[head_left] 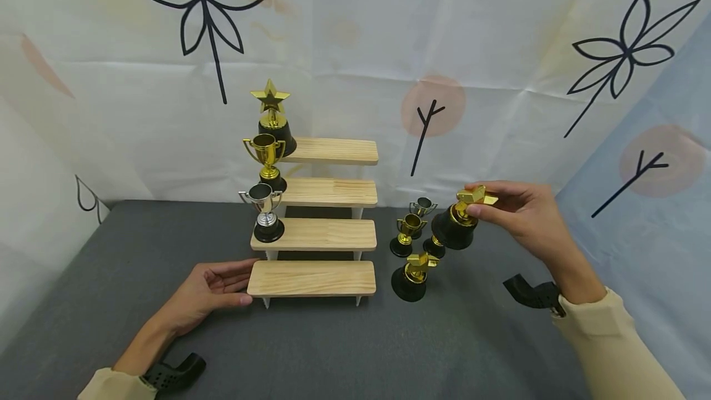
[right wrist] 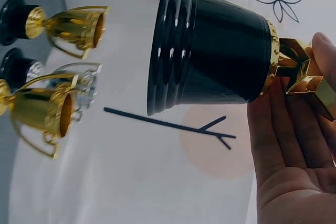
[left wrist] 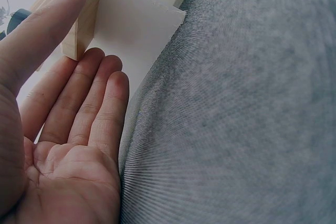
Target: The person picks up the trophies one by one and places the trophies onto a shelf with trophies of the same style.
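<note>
Shiny gold star trophy on a flared, round black base [head_left: 454,231]: held above the grey fabric-topped table [head_left: 472,338]. Right hand [head_left: 516,208] is clamped on it, thumb and fingers pinching the star. Long axis tilted; base points down-left from the grip in head view. Pale four-tier wooden stand [head_left: 313,236] lies to its left; between them, a second gold star trophy with black base [head_left: 410,286] and a gold two-handled cup [head_left: 411,225]. Left hand [head_left: 213,289], farther from the held trophy, touches the lowest tier's left end, thumb and near-straight fingers apart.
</note>
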Demonstrator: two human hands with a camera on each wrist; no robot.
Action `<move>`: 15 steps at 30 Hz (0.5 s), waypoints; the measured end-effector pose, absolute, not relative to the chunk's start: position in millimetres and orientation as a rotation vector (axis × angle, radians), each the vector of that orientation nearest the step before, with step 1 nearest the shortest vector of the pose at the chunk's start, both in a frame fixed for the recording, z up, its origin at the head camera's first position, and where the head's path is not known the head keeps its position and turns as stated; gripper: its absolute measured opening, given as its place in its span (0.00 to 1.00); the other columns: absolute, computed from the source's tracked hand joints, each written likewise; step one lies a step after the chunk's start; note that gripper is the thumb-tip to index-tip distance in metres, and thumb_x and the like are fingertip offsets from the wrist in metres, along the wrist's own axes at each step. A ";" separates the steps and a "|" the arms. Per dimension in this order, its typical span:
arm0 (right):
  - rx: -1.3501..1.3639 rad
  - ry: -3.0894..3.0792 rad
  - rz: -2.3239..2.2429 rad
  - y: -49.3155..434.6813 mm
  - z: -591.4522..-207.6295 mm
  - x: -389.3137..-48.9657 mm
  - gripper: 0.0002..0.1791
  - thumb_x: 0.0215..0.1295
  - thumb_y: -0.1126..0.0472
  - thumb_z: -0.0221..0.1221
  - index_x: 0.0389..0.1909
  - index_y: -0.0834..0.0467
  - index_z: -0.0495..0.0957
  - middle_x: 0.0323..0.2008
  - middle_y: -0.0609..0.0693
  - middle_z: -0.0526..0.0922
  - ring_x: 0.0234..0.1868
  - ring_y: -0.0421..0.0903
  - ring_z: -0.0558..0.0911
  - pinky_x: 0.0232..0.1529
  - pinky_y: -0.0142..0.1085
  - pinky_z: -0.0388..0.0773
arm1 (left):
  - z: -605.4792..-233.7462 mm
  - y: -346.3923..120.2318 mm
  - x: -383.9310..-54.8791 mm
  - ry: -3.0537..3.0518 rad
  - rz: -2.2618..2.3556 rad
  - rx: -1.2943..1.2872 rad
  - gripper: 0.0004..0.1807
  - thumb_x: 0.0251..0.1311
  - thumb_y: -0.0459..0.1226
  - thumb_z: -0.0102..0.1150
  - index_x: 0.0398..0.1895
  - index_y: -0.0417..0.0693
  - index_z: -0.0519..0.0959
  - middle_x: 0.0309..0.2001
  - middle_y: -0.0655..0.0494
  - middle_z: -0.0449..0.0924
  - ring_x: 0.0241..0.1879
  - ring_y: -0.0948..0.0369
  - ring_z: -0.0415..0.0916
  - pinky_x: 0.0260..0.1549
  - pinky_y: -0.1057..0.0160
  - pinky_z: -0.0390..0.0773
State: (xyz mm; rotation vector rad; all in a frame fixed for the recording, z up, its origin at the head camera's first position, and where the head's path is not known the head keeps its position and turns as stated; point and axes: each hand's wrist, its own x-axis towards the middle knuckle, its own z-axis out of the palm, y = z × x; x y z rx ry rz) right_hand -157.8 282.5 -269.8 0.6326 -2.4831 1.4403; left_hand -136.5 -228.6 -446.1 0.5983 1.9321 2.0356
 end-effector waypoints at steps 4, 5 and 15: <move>0.596 -2.484 1.435 273.2 -262.8 -162.8 0.17 0.62 0.72 0.69 0.52 0.66 0.85 0.47 0.45 0.88 0.39 0.42 0.87 0.40 0.30 0.87 | -447.0 -229.0 -137.0 1.940 2.030 0.586 0.38 0.57 0.20 0.67 0.69 0.17 0.60 0.65 0.50 0.76 0.60 0.62 0.77 0.57 0.61 0.81; 0.590 -2.480 1.448 271.2 -261.3 -164.1 0.17 0.62 0.72 0.69 0.52 0.65 0.85 0.48 0.46 0.88 0.40 0.43 0.87 0.40 0.30 0.87 | -447.0 -228.9 -137.0 1.942 2.032 0.579 0.38 0.56 0.20 0.67 0.68 0.17 0.61 0.64 0.50 0.76 0.60 0.62 0.78 0.57 0.61 0.81; 0.681 -2.377 1.578 253.2 -249.0 -179.6 0.16 0.62 0.72 0.69 0.51 0.66 0.86 0.47 0.49 0.88 0.40 0.44 0.87 0.41 0.29 0.87 | -448.4 -229.6 -137.6 1.923 2.040 0.601 0.38 0.56 0.20 0.67 0.69 0.17 0.61 0.63 0.58 0.77 0.60 0.62 0.77 0.57 0.60 0.80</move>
